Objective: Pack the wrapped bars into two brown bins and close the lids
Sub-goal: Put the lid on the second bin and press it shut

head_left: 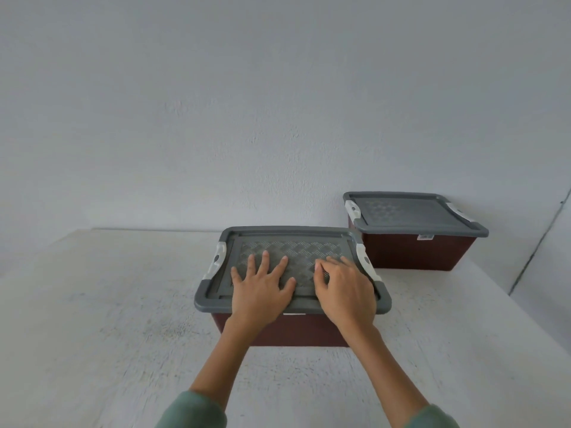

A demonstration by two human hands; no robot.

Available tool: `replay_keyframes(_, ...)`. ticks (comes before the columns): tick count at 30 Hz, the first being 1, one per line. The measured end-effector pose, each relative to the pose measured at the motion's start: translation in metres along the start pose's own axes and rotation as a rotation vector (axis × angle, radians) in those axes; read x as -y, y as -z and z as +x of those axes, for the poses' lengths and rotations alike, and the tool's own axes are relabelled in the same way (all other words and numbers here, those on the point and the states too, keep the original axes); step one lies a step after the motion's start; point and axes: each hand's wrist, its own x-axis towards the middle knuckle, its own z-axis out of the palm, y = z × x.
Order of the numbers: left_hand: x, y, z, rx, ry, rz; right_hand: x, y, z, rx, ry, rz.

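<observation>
Lid (293, 251) sits on near bin (287, 332), mid-desk (108, 304); far bin (414, 251) lidded. Left hand (261, 288) spread flat, right hand (346, 291) fingers bent, both pressing down. Advise even pressure at corners, then check clips (364, 261). Bars unseen.

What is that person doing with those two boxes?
A person has both hands on the grey lid of the near brown bin on the table. The left hand lies flat with fingers spread, and the right hand rests beside it with fingers bent. The far bin by the wall is already closed. No wrapped bars are showing.
</observation>
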Motion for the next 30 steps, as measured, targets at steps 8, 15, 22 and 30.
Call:
replay_keyframes(8,-0.010,-0.018,-0.036,-0.420,0.009,-0.082,0.011,-0.014,-0.033,-0.106,0.020,-0.086)
replay_keyframes(15,-0.012,-0.017,-0.023,-0.454,0.012,-0.045,0.009,-0.026,-0.021,-0.197,-0.003,-0.110)
replay_keyframes(22,-0.008,-0.016,0.032,-0.410,0.034,-0.021,0.002,-0.051,0.031,-0.140,-0.003,-0.090)
replay_keyframes(30,-0.005,-0.023,0.102,-0.409,0.022,0.015,-0.014,-0.084,0.094,-0.155,0.012,-0.096)
